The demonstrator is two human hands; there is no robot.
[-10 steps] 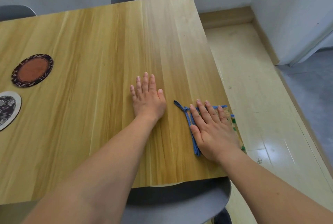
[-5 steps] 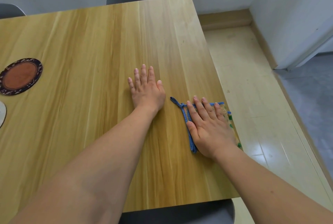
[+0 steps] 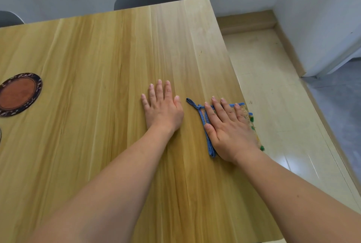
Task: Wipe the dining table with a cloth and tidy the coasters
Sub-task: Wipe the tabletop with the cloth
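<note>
The right hand (image 3: 227, 129) presses flat, fingers spread, on a folded cloth (image 3: 208, 141) at the table's (image 3: 97, 57) edge. The left hand (image 3: 163, 107) beside it lies open, empty. Wiping further right could push the cloth off.

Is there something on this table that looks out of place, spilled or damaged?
Nothing is spilled or damaged. The right hand presses the blue-edged cloth flat near the table's right edge, and the left hand rests flat beside it. The brown round coaster lies flat far left; another thing at the left border is cut off.
</note>
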